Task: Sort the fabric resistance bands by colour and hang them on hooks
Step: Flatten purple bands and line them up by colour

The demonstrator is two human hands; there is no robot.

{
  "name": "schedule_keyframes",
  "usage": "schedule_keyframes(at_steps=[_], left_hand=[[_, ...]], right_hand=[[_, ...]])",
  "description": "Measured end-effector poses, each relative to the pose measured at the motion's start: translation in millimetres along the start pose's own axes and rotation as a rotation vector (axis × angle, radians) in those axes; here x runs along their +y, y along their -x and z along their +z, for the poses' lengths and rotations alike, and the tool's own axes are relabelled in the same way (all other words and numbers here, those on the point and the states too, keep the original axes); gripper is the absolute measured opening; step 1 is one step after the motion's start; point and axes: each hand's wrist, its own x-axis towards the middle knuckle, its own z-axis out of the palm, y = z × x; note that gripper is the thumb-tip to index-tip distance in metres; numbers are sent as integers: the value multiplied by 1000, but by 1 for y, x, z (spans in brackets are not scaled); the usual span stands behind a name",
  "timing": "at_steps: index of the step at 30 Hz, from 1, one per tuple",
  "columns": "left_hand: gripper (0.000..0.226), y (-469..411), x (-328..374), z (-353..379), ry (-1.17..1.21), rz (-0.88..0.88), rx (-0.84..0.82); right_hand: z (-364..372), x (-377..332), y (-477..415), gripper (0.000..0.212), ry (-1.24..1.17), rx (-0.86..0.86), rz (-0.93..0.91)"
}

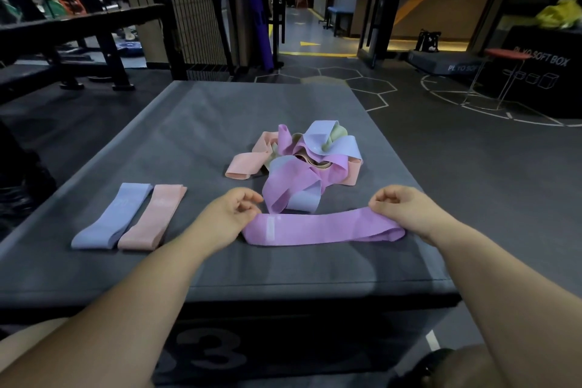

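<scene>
Both hands have curled fingers. The left hand pinches the left end of a pink band, and the right hand holds its right end. The band is a wide, flattened fabric loop with a pale label patch near its left end, and it lies sideways on a grey padded box. Just behind it sits a tangled pile of bands in pink, lavender, peach and pale green. Further left, a lavender band and a peach band lie flat, touching.
</scene>
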Motion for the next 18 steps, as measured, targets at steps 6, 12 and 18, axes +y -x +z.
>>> schedule_keyframes(at_steps=[6,12,18], left_hand=[[16,-4,-11,1,-267,-37,121],[8,0,-2,1,-233,-8,-30],[14,-2,1,3,-171,-23,0]], right_hand=[[-4,1,0,7,164,39,-52],[-8,7,-4,8,280,74,-63],[-9,9,-5,10,366,85,-57]])
